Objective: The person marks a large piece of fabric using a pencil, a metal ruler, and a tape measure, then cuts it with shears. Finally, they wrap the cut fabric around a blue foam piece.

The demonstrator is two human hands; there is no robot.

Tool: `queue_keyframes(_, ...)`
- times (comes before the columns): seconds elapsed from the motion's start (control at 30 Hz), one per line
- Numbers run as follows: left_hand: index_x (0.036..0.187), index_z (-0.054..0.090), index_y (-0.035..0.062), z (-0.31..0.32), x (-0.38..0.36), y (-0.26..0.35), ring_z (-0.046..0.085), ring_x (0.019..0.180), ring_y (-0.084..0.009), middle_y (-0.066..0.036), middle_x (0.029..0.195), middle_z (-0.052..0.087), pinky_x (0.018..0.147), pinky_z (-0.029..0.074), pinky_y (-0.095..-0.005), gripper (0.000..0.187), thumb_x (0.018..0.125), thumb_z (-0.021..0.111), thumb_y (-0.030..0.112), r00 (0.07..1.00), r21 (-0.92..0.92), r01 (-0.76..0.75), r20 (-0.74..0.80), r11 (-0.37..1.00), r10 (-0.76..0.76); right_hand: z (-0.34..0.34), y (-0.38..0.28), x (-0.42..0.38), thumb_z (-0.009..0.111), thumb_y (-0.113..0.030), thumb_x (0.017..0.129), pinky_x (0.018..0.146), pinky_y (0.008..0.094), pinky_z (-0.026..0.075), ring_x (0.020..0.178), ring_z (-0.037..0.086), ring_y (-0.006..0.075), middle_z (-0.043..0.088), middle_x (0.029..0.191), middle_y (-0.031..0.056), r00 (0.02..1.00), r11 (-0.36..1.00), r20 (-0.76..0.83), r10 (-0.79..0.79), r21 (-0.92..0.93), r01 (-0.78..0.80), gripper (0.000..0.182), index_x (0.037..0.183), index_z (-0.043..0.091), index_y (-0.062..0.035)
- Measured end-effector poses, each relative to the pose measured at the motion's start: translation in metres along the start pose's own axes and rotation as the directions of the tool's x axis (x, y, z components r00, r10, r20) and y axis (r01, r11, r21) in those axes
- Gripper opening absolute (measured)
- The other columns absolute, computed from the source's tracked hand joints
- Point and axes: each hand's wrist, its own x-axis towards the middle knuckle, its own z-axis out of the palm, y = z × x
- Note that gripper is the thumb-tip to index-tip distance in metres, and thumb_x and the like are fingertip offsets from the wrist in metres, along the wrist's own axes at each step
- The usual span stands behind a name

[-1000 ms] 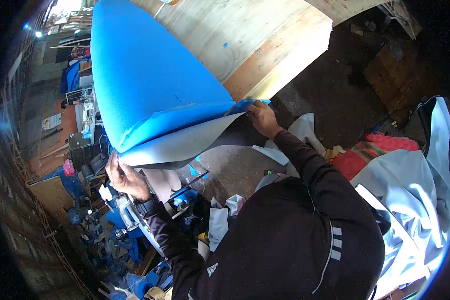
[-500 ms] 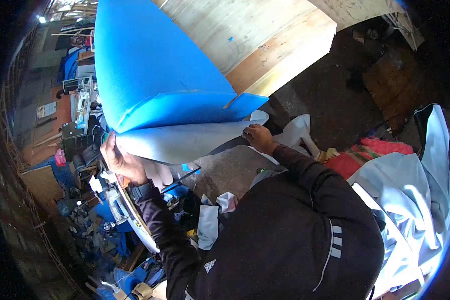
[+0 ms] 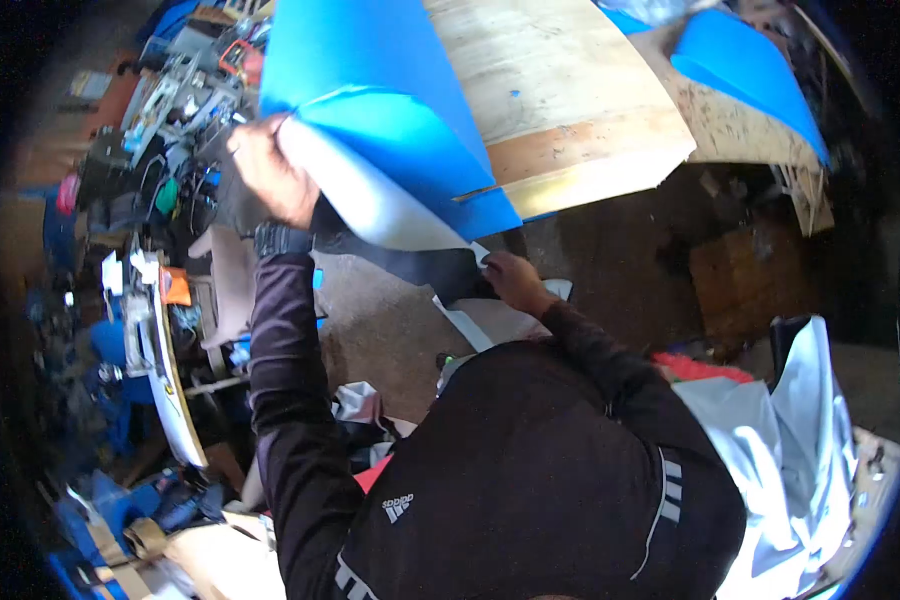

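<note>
My left hand (image 3: 275,170) is closed on the upper left end of a pale, smooth covering sheet (image 3: 370,200) with a dark underside, at the corner of the blue foam. My right hand (image 3: 517,282) pinches the lower right part of this sheet, below the foam's near corner. Between my hands the sheet slants down to the right, its dark side showing beneath. The blue foam (image 3: 370,60) lies over a wooden panel (image 3: 555,90), its near edge bent downward. My left fingertips are partly hidden behind the sheet.
A sewing machine table (image 3: 165,370) and a chair (image 3: 232,285) stand at left amid clutter. More pale sheeting (image 3: 760,440) is heaped at right beside a red cloth (image 3: 700,368). Another blue foam piece (image 3: 750,75) rests on a board at the upper right.
My left hand has risen with its end of the sheet, which now slants instead of lying nearly level. My right hand keeps its hold, slightly lower. The view has shifted, showing more at upper right.
</note>
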Motion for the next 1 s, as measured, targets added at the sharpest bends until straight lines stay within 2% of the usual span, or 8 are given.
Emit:
queue_keyframes(0.1, 0.099, 0.068, 0.0078, -0.001, 0.002, 0.003, 0.06, 0.09, -0.0344, -0.013, 0.093, 0.064, 0.086, 0.044, -0.0452, 0.009, 0.091, 0.071, 0.01, 1.0, 0.037, 0.006, -0.004, 0.999, -0.006, -0.122, -0.111, 0.025, 0.069, -0.017, 0.1, 0.084, 0.0331, 0.055, 0.095, 0.069, 0.0166, 0.076, 0.102, 0.014, 0.974, 0.898, -0.079, 0.211, 0.411, -0.161, 0.02, 0.107, 0.075, 0.0008)
queue_keyframes(0.2, 0.101, 0.063, 0.0041, -0.005, 0.005, 0.014, 0.059, 0.089, -0.0339, -0.014, 0.095, 0.063, 0.085, 0.045, -0.0431, 0.006, 0.099, 0.065, 0.01, 1.0, 0.089, 0.018, 0.018, 0.996, -0.02, -0.268, -0.247, -0.005, 0.068, -0.013, 0.099, 0.085, 0.0321, 0.054, 0.093, 0.069, 0.0177, 0.075, 0.103, 0.0127, 0.942, 0.921, -0.218, -0.256, 0.24, 0.306, 0.017, 0.105, 0.073, 0.0026)
queue_keyframes(0.27, 0.1, 0.063, 0.0046, -0.005, 0.006, 0.012, 0.058, 0.088, -0.0341, -0.014, 0.095, 0.063, 0.083, 0.045, -0.0428, 0.007, 0.099, 0.066, 0.011, 1.0, 0.064, -0.008, 0.011, 0.998, 0.007, -0.357, -0.311, -0.041, 0.063, -0.008, 0.097, 0.086, 0.0364, 0.056, 0.089, 0.069, 0.0214, 0.074, 0.105, 0.0135, 0.706, 0.713, -0.104, -0.701, -0.065, 0.698, 0.014, 0.103, 0.072, 0.0003)
queue_keyframes(0.3, 0.1, 0.063, 0.0048, -0.005, 0.006, 0.012, 0.058, 0.089, -0.0337, -0.013, 0.095, 0.063, 0.083, 0.045, -0.0428, 0.006, 0.099, 0.065, 0.01, 1.0, 0.069, -0.006, 0.012, 0.998, 0.006, -0.369, -0.335, -0.056, 0.066, -0.014, 0.096, 0.092, 0.0384, 0.054, 0.094, 0.067, 0.0217, 0.072, 0.106, 0.011, 0.574, 0.569, -0.234, -0.785, 0.092, 0.817, 0.018, 0.106, 0.071, -0.0007)
queue_keyframes(0.4, 0.1, 0.063, 0.0053, -0.005, 0.004, 0.013, 0.058, 0.09, -0.0332, -0.013, 0.094, 0.064, 0.083, 0.045, -0.0428, 0.005, 0.099, 0.064, 0.01, 0.999, 0.076, 0.021, 0.027, 0.997, -0.024, -0.37, -0.369, -0.068, 0.073, -0.025, 0.092, 0.101, 0.0403, 0.049, 0.099, 0.064, 0.0221, 0.067, 0.106, 0.006, 0.174, 0.132, -0.565, -0.806, 0.114, 0.985, 0.028, 0.108, 0.069, -0.0018)
queue_keyframes(0.5, 0.098, 0.066, 0.0066, 0.0, 0.006, 0.013, 0.059, 0.089, -0.0339, -0.012, 0.093, 0.064, 0.083, 0.045, -0.045, 0.008, 0.095, 0.071, 0.012, 0.998, 0.049, 0.062, -0.01, 0.997, -0.061, -0.36, -0.382, -0.051, 0.076, -0.017, 0.086, 0.096, 0.0358, 0.051, 0.093, 0.064, 0.0217, 0.065, 0.101, 0.0058, -0.014, 0.095, -0.541, -0.841, -0.174, 0.98, 0.022, 0.098, 0.068, -0.0002)
queue_keyframes(0.67, 0.096, 0.065, 0.0052, -0.004, 0.006, 0.013, 0.059, 0.089, -0.0317, -0.011, 0.093, 0.063, 0.083, 0.045, -0.0431, 0.008, 0.097, 0.07, 0.012, 0.998, 0.061, 0.067, -0.003, 0.996, -0.067, -0.381, -0.398, -0.085, 0.078, -0.012, 0.081, 0.091, 0.0334, 0.052, 0.09, 0.063, 0.021, 0.063, 0.098, 0.0053, 0.19, 0.216, -0.423, -0.886, -0.014, 0.976, 0.02, 0.094, 0.067, -0.0006)
queue_keyframes(1.0, 0.099, 0.065, 0.0062, -0.006, 0.006, 0.015, 0.059, 0.09, -0.0329, -0.012, 0.095, 0.063, 0.083, 0.046, -0.0435, 0.008, 0.097, 0.069, 0.013, 0.997, 0.11, 0.071, 0.017, 0.991, -0.073, -0.379, -0.393, -0.074, 0.079, -0.012, 0.079, 0.088, 0.0323, 0.053, 0.088, 0.064, 0.02, 0.063, 0.095, 0.0044, 0.157, 0.187, -0.437, -0.886, -0.026, 0.982, 0.022, 0.094, 0.068, -0.0008)
